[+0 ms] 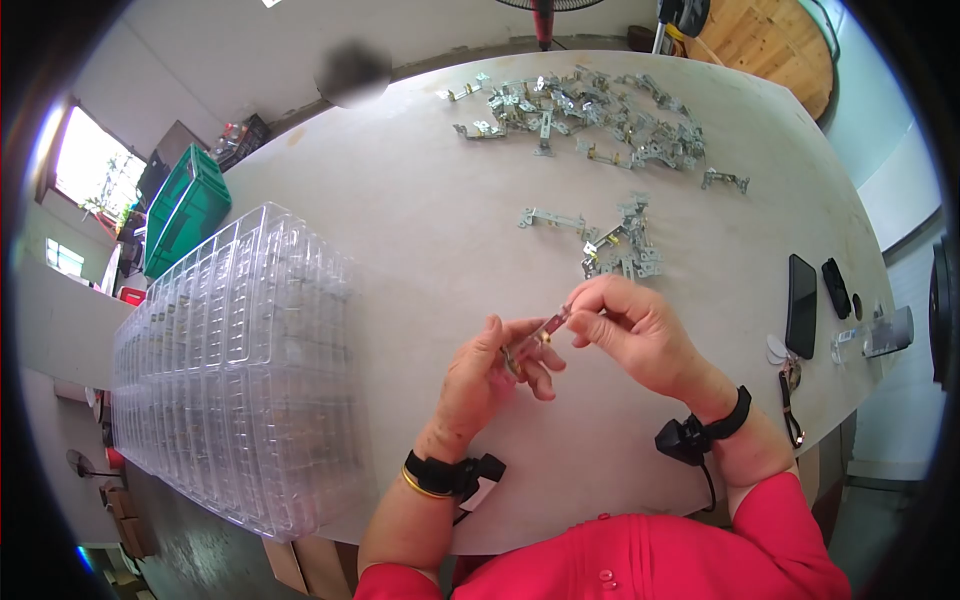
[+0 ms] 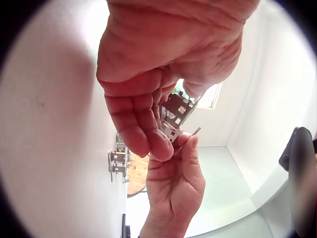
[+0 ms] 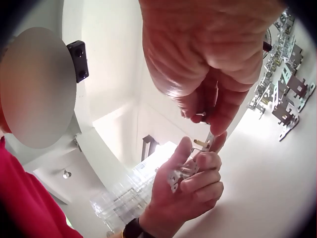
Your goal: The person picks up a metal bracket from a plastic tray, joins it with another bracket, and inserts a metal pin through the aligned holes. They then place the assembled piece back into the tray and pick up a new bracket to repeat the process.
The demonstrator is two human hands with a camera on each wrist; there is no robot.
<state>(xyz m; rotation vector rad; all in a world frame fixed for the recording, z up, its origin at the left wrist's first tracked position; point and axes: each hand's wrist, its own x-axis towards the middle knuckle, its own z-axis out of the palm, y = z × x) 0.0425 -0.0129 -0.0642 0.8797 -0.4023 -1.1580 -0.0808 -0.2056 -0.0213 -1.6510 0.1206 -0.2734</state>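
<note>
Over a pale bench, a person's two hands work at a metal bracket with a brass-coloured fitting, held above the surface between them. We see the left hand with its grip clamped on the bracket, fingers curled about it. The right hand has thumb and fingertips pinched together on a slim metal piece at the bracket's far end; whether that piece is separate or part of the bracket, we cannot tell. We judge the step in hand to be close two-handed fitting or adjusting of this one bracket. The next move, in our view, calls for a steady left hold while the right fingertips line up the slim piece; a slip there could tip the bracket. Beyond the hands lie a near cluster of brackets and a larger heap; clear plastic trays stand stacked on the person's left.
</note>
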